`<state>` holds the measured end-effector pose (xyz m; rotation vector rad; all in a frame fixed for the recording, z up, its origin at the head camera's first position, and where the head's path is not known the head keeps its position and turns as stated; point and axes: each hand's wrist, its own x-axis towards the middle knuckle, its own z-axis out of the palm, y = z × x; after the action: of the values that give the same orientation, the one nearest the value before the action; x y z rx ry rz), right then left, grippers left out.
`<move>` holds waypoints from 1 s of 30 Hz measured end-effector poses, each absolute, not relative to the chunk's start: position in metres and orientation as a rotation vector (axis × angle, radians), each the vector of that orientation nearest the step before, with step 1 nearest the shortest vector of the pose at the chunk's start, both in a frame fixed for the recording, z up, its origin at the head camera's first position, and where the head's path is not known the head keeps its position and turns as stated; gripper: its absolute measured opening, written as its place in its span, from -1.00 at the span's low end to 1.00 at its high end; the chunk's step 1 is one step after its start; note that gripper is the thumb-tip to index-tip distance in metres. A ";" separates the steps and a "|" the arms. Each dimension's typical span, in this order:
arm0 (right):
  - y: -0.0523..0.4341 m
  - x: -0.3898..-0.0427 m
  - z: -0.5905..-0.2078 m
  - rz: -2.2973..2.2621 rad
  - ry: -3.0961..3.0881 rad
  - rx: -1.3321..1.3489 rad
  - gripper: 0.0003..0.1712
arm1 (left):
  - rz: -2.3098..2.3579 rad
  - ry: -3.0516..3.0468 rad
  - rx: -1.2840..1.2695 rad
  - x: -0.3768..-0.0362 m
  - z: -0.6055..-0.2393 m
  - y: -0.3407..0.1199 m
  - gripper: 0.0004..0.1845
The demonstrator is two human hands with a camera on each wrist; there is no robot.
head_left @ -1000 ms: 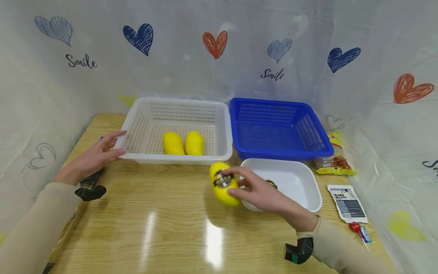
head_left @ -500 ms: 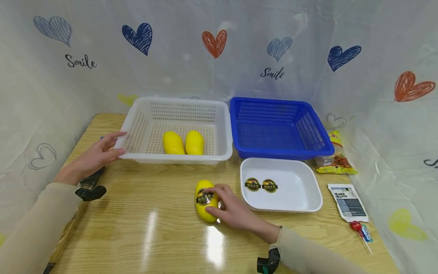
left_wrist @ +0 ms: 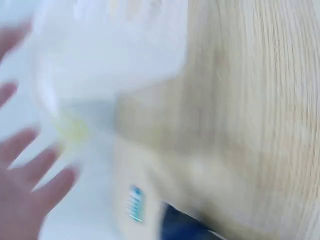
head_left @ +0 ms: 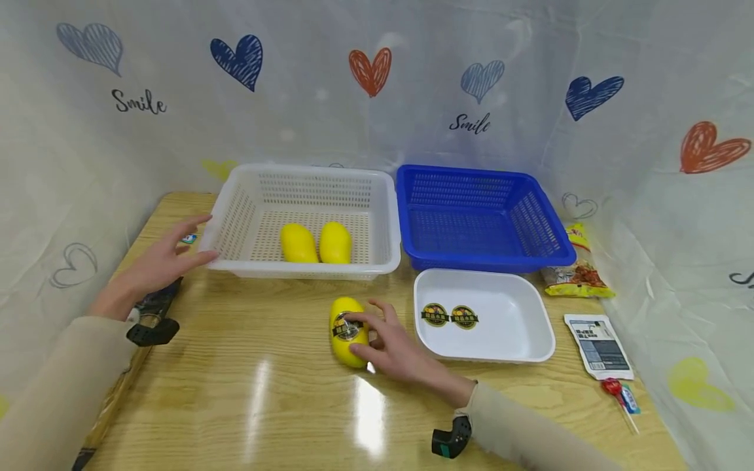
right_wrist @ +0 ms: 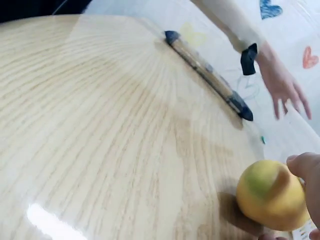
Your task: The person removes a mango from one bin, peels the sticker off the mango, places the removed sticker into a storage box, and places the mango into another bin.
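My right hand (head_left: 391, 343) grips a yellow mango (head_left: 340, 353) with thumb and fingers, on or just above the table in the head view. A round black and gold sticker (head_left: 346, 326) is on the mango's upper side. In the right wrist view the mango (right_wrist: 260, 202) shows a greenish patch by the thumb. My left hand (head_left: 161, 261) is at the left end of the white basket (head_left: 306, 269), fingers spread. The left wrist view is blurred, with those fingers (left_wrist: 52, 187) apart from the basket. Two more mangoes (head_left: 299, 244) lie inside the basket.
A blue basket (head_left: 471, 263) stands right of the white one. In front of it, a white tray (head_left: 506, 320) holds two round stickers (head_left: 464, 317). Snack packets (head_left: 599, 347) and a lollipop (head_left: 612, 388) lie along the right edge. A long dark-ended object (right_wrist: 207, 75) lies at the left.
My right hand has carried the mango leftward from over the tray's left edge, then slightly away from me. The tray's two stickers came into view. My left hand's fingers have spread off the basket's rim.
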<state>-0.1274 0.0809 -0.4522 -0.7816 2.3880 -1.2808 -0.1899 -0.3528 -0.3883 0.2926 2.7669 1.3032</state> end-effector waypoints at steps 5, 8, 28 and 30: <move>0.086 -0.129 -0.440 -1.123 2.634 -0.903 -0.31 | 1.132 3.254 0.717 -0.163 -0.365 -0.294 -0.46; 0.088 -0.131 -0.436 -1.141 2.645 -0.869 -0.20 | 1.073 3.244 0.992 -0.142 -0.370 -0.252 -0.53; 0.077 -0.128 -0.439 -1.131 2.662 -0.844 -0.30 | 1.738 2.336 0.524 -0.106 -0.470 -0.138 -0.08; 0.078 -0.126 -0.440 -1.142 2.675 -0.862 -0.31 | 1.785 2.269 0.505 -0.106 -0.472 -0.137 -0.08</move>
<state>-0.1264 0.0776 -0.4401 -0.8618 2.6751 -1.1423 -0.1063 -0.1371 -0.4716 0.5050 2.2690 1.7850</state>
